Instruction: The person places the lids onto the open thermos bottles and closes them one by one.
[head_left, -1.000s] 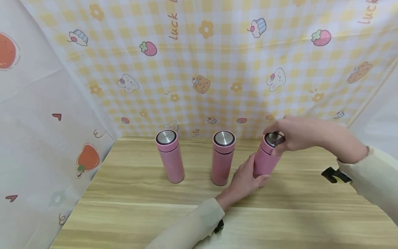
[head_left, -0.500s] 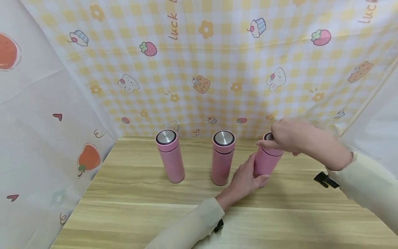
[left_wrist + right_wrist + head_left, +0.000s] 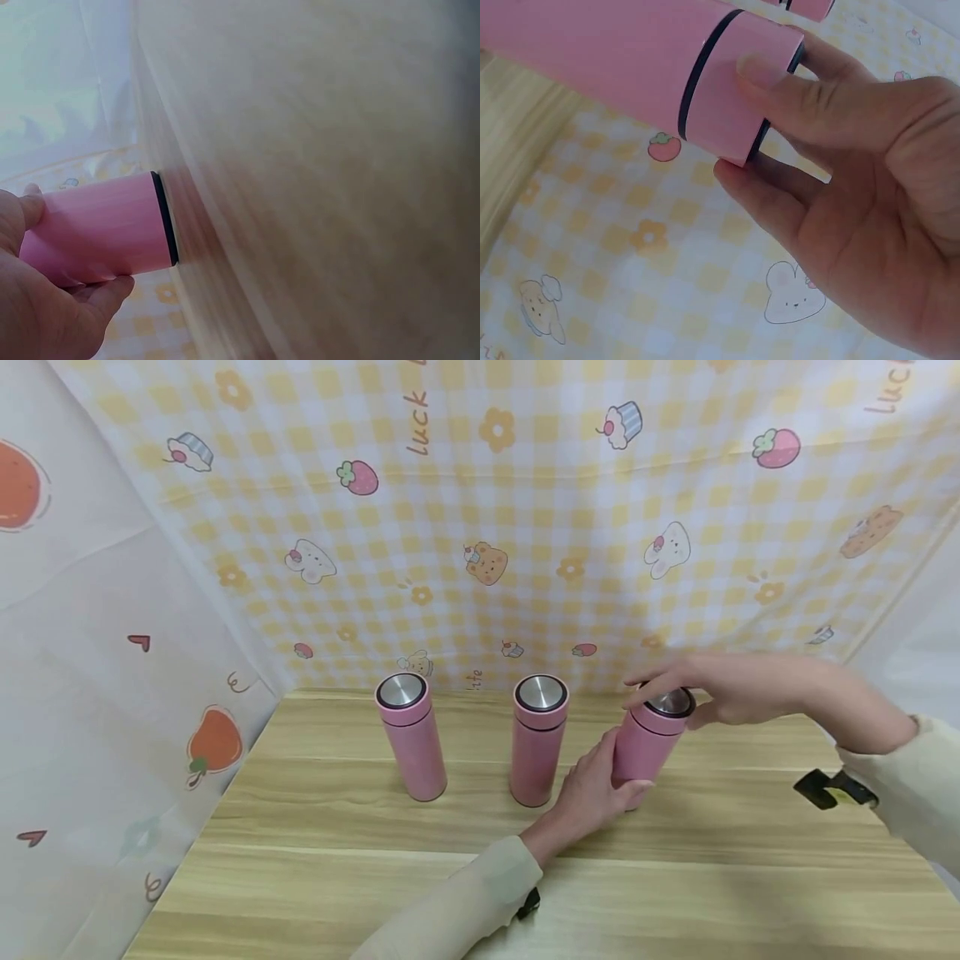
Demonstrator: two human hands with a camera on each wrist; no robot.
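Three pink thermos bottles with brushed-metal tops stand in a row in the head view. My left hand grips the body of the rightmost thermos, low down, thumb and fingers around it. In the left wrist view the base of that thermos sits on the table. My right hand holds its lid from above. The right wrist view has the thumb on the lid's side and fingers round the rim; a black line separates lid from body. The middle thermos and left thermos stand untouched.
Beneath the bottles is a wood-grain table. A yellow checked cloth with printed cartoons hangs right behind them. White printed cloth closes off the left side.
My right hand turned over the lid, its wrist swinging left and then back right, and its fingers now spread round the rim. The left hand and the bottles have stayed put.
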